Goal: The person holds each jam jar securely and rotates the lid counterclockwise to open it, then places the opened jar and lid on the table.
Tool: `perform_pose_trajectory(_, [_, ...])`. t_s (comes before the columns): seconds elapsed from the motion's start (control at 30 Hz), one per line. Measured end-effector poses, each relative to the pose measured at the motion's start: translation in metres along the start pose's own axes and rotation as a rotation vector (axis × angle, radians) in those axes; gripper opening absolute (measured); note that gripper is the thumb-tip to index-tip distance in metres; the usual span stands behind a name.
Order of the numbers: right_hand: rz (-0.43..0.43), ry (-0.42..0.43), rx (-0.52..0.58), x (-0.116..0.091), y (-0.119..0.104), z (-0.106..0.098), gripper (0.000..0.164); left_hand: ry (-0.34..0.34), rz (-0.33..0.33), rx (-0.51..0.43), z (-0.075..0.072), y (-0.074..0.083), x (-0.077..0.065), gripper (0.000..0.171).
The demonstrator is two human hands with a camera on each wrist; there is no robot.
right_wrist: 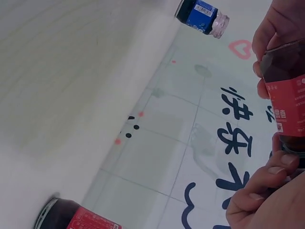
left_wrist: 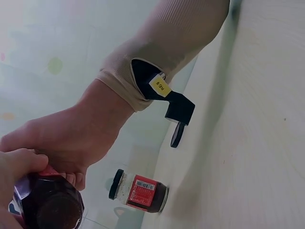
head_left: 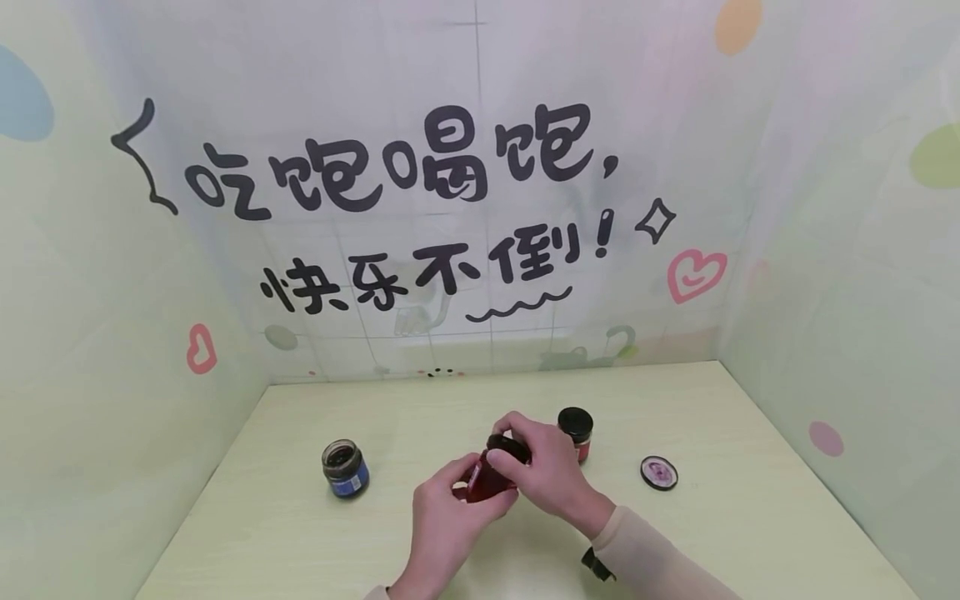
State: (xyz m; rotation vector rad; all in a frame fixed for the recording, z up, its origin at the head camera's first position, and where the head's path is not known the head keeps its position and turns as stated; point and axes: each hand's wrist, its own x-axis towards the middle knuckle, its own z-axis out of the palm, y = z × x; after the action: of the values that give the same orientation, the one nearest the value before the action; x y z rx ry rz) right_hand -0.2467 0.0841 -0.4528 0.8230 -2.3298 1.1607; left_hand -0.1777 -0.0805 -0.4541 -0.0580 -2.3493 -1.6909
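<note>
My left hand (head_left: pixel 450 510) grips a glass jar (head_left: pixel 487 483) with dark contents and a red label, held above the table at a tilt. Curled over its top, the fingers of my right hand (head_left: pixel 553 473) grip the black lid (head_left: pixel 512 446). In the right wrist view the red label of the jar (right_wrist: pixel 289 102) faces the camera, with the right fingers around the lid end. The left wrist view shows the dark glass base of this jar (left_wrist: pixel 57 210).
At the left on the table (head_left: pixel 255 517) stands an uncapped jar (head_left: pixel 347 472) with a blue label. Behind my right hand is another red-labelled jar (head_left: pixel 576 423) with a black lid. Farther right, a loose lid (head_left: pixel 659 472) lies with its stained inside upward. Walls border the table.
</note>
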Motion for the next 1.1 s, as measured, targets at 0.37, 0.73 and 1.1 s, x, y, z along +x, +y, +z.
perform_pose_trajectory(0.37, [0.151,0.007,-0.221,0.000,-0.016,-0.001,0.029,0.075,0.065,0.162,0.000,-0.004,-0.002,0.038])
perform_pose_trajectory(0.73, [0.210,-0.039,-0.217,0.001,-0.020,-0.001,0.033,0.081,0.083,0.229,-0.001,-0.006,-0.003,0.044])
perform_pose_trajectory(1.1, [0.195,-0.067,-0.184,0.001,-0.022,-0.004,0.028,0.063,0.084,0.201,-0.002,-0.007,-0.003,0.041])
